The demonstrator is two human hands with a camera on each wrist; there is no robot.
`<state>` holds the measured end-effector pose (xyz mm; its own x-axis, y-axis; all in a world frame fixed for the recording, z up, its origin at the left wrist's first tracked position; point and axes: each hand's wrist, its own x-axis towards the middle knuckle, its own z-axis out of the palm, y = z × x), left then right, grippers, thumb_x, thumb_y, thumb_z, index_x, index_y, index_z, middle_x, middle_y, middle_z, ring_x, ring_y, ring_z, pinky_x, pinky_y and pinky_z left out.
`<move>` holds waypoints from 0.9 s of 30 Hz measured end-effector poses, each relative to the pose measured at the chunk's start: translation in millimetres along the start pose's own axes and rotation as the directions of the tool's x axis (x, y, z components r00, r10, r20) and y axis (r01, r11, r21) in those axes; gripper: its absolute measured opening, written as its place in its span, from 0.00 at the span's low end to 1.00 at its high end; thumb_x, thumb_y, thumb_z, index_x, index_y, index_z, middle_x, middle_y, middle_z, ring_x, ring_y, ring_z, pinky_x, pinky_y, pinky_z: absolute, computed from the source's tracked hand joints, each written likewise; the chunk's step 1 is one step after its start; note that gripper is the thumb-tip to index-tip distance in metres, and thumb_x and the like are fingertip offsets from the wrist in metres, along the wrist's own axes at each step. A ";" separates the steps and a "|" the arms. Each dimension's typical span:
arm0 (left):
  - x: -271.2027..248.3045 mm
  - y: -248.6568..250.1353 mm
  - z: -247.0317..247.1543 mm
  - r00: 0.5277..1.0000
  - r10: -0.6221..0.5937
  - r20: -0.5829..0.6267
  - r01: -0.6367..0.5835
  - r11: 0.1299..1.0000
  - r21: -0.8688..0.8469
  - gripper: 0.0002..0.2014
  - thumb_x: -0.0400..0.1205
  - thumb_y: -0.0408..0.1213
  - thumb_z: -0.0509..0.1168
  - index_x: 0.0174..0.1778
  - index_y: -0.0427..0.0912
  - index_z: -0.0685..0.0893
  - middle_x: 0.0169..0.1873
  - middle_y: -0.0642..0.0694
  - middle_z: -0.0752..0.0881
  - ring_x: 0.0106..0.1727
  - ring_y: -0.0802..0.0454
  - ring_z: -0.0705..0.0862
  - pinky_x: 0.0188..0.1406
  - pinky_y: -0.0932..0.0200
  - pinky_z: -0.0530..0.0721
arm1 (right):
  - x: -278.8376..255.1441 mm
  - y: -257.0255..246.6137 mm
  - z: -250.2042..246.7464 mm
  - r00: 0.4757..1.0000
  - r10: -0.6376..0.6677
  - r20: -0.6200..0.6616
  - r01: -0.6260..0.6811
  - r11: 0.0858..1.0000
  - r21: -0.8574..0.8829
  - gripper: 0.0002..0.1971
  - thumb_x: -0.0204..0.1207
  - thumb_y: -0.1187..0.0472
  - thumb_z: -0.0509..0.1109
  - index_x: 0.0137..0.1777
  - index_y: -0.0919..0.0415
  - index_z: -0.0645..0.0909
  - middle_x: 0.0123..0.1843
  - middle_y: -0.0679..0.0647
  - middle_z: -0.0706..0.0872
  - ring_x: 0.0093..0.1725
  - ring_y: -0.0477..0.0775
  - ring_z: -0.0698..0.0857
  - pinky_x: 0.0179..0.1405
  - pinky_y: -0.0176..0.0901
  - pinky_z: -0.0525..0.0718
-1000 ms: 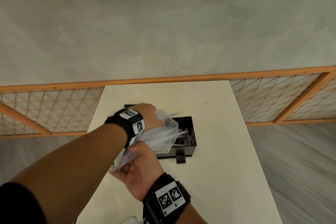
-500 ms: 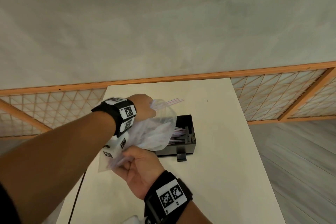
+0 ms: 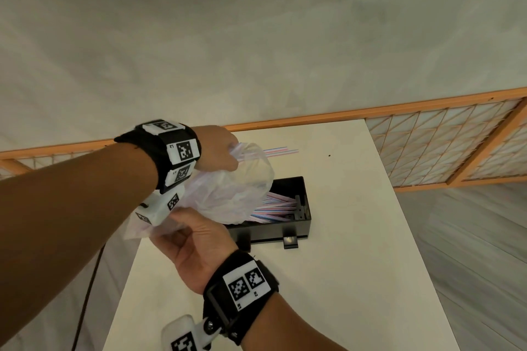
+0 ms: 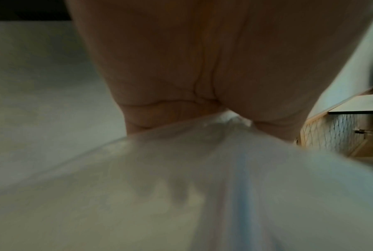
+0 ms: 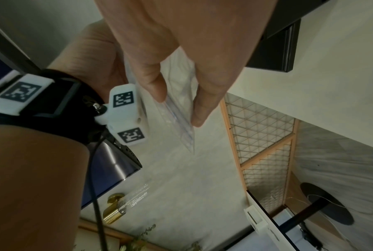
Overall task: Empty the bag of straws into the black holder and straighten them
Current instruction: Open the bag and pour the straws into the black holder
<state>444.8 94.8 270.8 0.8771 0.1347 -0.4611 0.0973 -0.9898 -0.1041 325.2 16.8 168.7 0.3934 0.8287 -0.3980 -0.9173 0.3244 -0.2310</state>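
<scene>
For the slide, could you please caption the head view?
Both hands tip a clear bag so striped straws slide into the black holder on a white table.

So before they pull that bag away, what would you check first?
1. Left hand grips the bag: ok.
2. Right hand pinches the bag's lower corner: ok.
3. Bag mouth sits over the black holder: ok.
4. Straws landing inside the holder: ok for those visible.
5. All straws in the holder: not ok, a few stick out past the left hand, above the table.
6. Bag empty: cannot tell, the plastic is cloudy.
</scene>
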 end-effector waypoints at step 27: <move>-198.1 -132.6 97.5 0.833 -0.384 -0.398 -0.091 0.615 -0.783 0.13 0.92 0.46 0.61 0.64 0.53 0.89 0.50 0.50 0.91 0.58 0.41 0.86 0.62 0.21 0.57 | -25.7 25.9 22.6 0.963 0.058 0.262 0.038 0.938 -0.345 0.26 0.72 0.56 0.80 0.71 0.57 0.85 0.65 0.53 0.88 0.64 0.54 0.84 0.73 0.55 0.79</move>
<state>212.3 203.9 290.0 0.8805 0.4741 0.0067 0.3487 -0.6571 0.6683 289.9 14.2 193.0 0.3099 0.9364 -0.1645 -0.8239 0.1782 -0.5380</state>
